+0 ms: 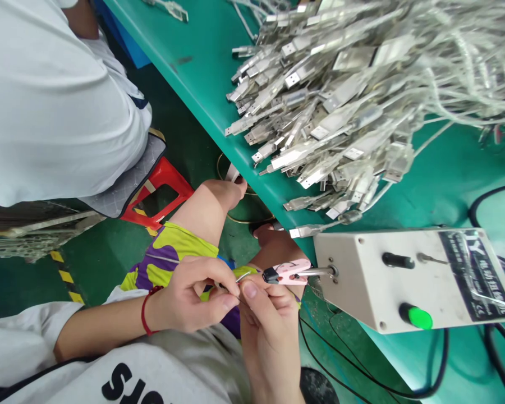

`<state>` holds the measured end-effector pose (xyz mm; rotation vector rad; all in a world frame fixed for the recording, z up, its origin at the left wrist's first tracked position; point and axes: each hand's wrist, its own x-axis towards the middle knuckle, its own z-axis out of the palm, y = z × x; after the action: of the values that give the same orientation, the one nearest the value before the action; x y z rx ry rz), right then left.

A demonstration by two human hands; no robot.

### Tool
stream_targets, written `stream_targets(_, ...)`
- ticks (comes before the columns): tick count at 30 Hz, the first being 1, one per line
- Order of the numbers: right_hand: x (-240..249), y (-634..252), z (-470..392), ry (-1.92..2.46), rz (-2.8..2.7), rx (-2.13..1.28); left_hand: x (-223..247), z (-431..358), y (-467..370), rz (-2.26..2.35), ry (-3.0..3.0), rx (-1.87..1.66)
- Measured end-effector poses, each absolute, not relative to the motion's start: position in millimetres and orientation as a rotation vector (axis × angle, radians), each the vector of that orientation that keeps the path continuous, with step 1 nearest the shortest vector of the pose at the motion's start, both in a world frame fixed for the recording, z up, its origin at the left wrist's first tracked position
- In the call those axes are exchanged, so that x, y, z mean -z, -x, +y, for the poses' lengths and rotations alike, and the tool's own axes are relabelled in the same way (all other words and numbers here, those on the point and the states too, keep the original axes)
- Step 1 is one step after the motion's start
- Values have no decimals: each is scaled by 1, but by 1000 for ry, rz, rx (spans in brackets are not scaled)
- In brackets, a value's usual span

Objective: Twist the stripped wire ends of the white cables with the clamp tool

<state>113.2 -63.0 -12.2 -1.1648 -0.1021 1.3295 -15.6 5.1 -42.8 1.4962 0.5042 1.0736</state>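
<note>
My left hand (202,294), with a red cord bracelet at the wrist, pinches a thin grey cable (163,258) whose length trails off to the left over the lap. My right hand (267,325) meets it fingertip to fingertip, thumb and fingers closed on the cable's fine wire end (243,276). The exact strands between the fingertips are too small to make out. Just above the right hand, a pink clip with black tips (288,273) sits on a metal shaft. That shaft comes out of a white machine box (362,280) bearing a green button and black knob.
A large heap of clear USB cables (320,123) covers much of the green table (202,84). Black cords (441,359) hang around the box and table edge. At left, another person in a white shirt (59,112) sits on a red stool (164,191).
</note>
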Motion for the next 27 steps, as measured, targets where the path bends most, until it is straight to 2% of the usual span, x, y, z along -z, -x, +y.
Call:
stream_targets(8,17,-117,-64,1212,-135,-1202,41,11,7,548,-1452,-1158)
stream_targets(13,28,-126,-73,1252,-195,-1252,40,16,3,562,-1410,-1163)
stream_targets(20,18,-133,-60,1003,-196,-1229,44,14,0,494,-1267,-1120)
stream_targets(27,35,-133,-39,946,-165,-1111,44,14,-4,447,-1098,-1078)
